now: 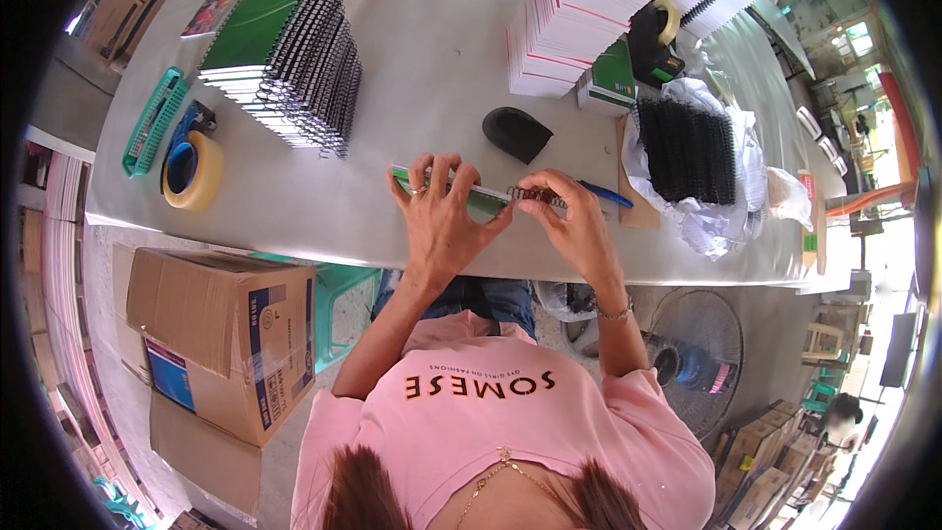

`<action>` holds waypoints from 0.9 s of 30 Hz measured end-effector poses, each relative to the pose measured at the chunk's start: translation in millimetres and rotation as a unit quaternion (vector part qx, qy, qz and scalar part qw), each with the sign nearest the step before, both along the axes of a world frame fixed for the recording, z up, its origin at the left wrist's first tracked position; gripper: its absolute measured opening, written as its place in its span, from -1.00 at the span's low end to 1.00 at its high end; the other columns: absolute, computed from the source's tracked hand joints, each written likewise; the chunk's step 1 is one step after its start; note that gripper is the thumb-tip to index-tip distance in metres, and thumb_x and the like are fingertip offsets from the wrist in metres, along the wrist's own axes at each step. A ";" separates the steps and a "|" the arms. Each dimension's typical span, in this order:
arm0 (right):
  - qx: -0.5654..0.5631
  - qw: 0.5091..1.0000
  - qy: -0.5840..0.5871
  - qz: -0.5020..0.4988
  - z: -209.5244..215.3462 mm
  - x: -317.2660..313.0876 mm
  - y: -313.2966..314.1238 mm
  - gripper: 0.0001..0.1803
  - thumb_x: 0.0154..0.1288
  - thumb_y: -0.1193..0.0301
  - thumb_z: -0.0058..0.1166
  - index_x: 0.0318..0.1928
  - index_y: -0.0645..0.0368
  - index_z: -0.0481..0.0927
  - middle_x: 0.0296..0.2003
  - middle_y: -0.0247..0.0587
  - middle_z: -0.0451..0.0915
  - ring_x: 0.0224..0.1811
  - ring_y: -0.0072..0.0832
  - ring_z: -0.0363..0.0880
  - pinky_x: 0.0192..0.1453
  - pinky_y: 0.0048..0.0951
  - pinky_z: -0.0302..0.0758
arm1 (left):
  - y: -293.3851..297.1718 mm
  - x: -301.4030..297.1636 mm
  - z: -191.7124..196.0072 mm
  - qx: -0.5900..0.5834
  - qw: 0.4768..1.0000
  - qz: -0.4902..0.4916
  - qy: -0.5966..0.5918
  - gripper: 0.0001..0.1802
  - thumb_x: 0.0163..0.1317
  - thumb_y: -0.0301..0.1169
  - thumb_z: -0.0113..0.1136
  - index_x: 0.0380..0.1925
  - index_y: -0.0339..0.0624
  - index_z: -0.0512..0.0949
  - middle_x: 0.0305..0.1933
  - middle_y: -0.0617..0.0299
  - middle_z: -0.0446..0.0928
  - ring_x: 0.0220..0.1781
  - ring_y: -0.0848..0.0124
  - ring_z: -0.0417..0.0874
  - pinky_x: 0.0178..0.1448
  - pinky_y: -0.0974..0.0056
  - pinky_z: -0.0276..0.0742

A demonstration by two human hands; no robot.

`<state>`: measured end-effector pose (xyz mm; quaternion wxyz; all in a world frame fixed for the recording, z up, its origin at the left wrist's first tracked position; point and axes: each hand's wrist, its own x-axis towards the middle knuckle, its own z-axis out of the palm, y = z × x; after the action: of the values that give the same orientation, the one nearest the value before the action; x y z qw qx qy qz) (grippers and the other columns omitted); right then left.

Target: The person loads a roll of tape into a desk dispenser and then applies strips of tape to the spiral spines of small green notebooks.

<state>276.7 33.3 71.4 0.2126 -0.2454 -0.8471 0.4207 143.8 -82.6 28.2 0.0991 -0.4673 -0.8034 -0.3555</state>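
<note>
My left hand grips a green-covered notebook at the table's near edge, its fingers over the top and its thumb near the right end. At that right end my right hand pinches a dark spiral binding coil between thumb and fingers. The coil's tip meets the notebook's edge; how far it is threaded in is hidden by my hands. Just beyond them lies a black dome-shaped piece. A blue pen rests by my right hand's knuckles.
A stack of spiral-bound green notebooks stands back left, near a tape dispenser and green basket. Unbound books tower back right. Black coils lie on white wrapping at right. Below are a cardboard box and a fan.
</note>
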 end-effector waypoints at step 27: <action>0.209 0.977 -0.024 -0.023 -13.6 -8.1 -14.7 -0.88 0.35 0.44 0.08 -0.14 0.14 0.51 -0.25 -0.20 0.57 -0.10 -0.20 0.51 0.00 -0.17 0.34 | -10.1 -14.1 12.8 -0.057 0.996 -0.054 -0.044 -0.58 0.12 -0.06 0.36 -0.16 -0.04 0.48 -0.08 0.26 0.42 0.11 0.20 0.37 0.24 -0.13 0.08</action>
<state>268.6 18.5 57.8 0.2483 -0.2246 -0.9155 0.2231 129.7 -92.7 41.0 0.0178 -0.4985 -0.7996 -0.3343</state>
